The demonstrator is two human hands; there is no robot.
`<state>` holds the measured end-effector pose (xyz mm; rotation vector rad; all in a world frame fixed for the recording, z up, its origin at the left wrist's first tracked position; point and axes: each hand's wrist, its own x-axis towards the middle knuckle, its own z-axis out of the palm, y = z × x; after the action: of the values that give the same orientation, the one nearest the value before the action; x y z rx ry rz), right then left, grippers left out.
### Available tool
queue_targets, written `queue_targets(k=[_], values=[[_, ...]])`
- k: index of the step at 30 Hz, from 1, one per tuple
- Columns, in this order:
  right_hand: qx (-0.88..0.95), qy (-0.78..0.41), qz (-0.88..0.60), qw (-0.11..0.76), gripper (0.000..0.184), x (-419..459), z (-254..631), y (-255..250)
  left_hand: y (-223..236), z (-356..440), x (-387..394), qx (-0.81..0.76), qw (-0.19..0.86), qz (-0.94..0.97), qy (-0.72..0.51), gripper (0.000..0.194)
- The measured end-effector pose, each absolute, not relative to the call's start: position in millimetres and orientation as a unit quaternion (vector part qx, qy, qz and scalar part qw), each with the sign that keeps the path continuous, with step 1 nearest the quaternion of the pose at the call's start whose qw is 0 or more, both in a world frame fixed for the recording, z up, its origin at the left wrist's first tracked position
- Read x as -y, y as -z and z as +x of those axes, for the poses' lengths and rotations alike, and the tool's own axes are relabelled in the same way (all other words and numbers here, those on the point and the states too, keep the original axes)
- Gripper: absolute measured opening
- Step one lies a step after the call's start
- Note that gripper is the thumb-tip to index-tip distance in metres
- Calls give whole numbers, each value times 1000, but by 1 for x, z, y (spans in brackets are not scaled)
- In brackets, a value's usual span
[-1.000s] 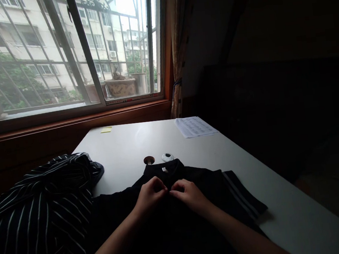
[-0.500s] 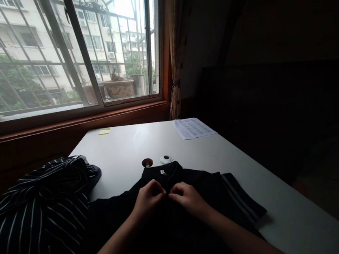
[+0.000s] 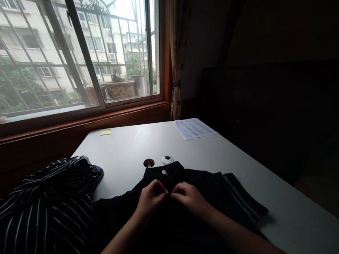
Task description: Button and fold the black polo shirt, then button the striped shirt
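A black short-sleeved polo shirt (image 3: 206,180) lies spread on the white table (image 3: 122,144), its collar toward the window and a small white label inside the neck. Grey stripes run round its right-hand sleeve. Just below the collar, my left hand (image 3: 151,196) pinches the front of the shirt between thumb and fingers. Close beside it, my right hand (image 3: 189,196) pinches the fabric too, the fingertips of both almost meeting. Whether a button lies between them is too dark and small to tell.
A heap of black-and-white striped clothing (image 3: 44,206) covers the table's left side. Beyond the collar are a round cable hole (image 3: 148,162) and a white round cap (image 3: 167,159). Printed papers (image 3: 194,128) and a yellow sticky note (image 3: 105,132) lie at the far edge, below the barred window (image 3: 111,48).
Both hands stay pinched at the shirt front in nearly the same place. The whole view shifts slightly; the shirt and the striped clothing keep their places.
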<state>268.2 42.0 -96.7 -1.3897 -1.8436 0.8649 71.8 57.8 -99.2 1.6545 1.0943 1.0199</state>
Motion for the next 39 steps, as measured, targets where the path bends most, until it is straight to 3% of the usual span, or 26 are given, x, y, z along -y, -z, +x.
queue_targets(k=[39], values=[[711, -335, -508, 352, 12, -41, 271, 96, 99, 71, -61, -411, 454, 679, -406, 14]])
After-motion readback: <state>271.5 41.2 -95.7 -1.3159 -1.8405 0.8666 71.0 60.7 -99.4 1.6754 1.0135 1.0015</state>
